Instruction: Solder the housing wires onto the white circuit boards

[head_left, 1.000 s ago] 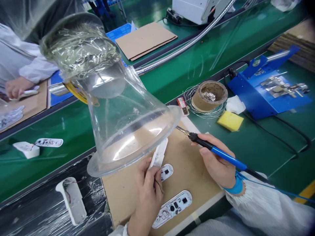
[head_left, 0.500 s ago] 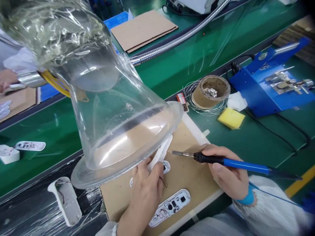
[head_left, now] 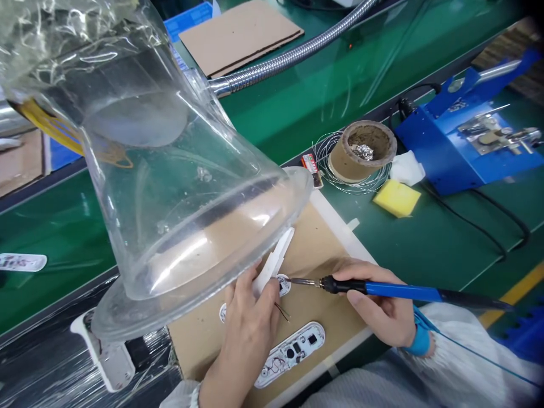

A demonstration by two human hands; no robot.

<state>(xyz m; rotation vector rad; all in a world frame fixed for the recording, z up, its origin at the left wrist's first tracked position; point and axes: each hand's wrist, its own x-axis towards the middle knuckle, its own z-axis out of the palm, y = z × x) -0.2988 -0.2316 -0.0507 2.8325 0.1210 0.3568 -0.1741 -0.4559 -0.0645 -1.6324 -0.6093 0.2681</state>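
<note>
My left hand (head_left: 250, 314) grips a slim white plastic part (head_left: 274, 262) above a cardboard sheet (head_left: 327, 238). Thin dark wires stick out beside its fingers. Under that hand lies a white circuit-board piece (head_left: 283, 285), partly covered. My right hand (head_left: 376, 303) is closed round a blue-handled soldering iron (head_left: 402, 290), whose tip points left, close to the board piece; whether they touch I cannot tell. Nearer to me, a long white shell with electronics (head_left: 291, 355) rests on the cardboard. A clear fume hood (head_left: 204, 226) hangs over the left part of the cardboard.
Behind the cardboard stand a brown pot (head_left: 361, 152) ringed by wire, a yellow sponge (head_left: 397, 198), white wadding (head_left: 407, 168) and a blue metal stand (head_left: 463, 136). A white housing (head_left: 113, 362) lies at left. A flexible metal hose (head_left: 293, 56) crosses behind.
The soldering iron in my right hand has moved a little left and down, toward the board piece. My left hand has barely moved. The view has shifted, and the hood appears further left.
</note>
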